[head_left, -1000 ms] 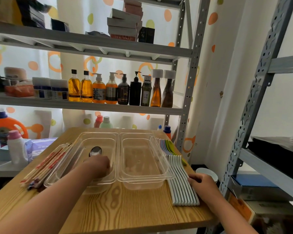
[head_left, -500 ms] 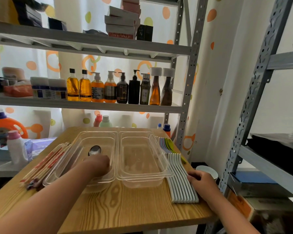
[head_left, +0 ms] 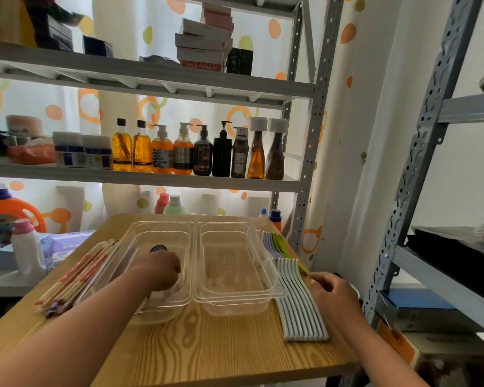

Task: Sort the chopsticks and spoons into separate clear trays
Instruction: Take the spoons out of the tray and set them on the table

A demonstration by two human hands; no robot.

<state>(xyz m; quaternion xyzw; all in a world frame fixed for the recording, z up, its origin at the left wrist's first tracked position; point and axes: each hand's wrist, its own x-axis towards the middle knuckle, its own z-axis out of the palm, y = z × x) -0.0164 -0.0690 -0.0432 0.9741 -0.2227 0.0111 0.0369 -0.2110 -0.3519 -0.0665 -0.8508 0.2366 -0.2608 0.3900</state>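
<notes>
Left hand (head_left: 158, 270) down in left tray (head_left: 164, 223) over a metal spoon (head_left: 158, 248); grip hidden, we cannot tell. Right hand (head_left: 333, 294) loosely curled, empty, beside white spoons (head_left: 302, 308). Chopsticks (head_left: 76, 275) lie outside, left. We should lay spoons parallel, saving right tray (head_left: 226, 223) for chopsticks.

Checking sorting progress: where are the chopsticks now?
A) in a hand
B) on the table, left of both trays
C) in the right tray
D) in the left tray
B: the chopsticks lie bundled on the table, outside the left tray.
</notes>
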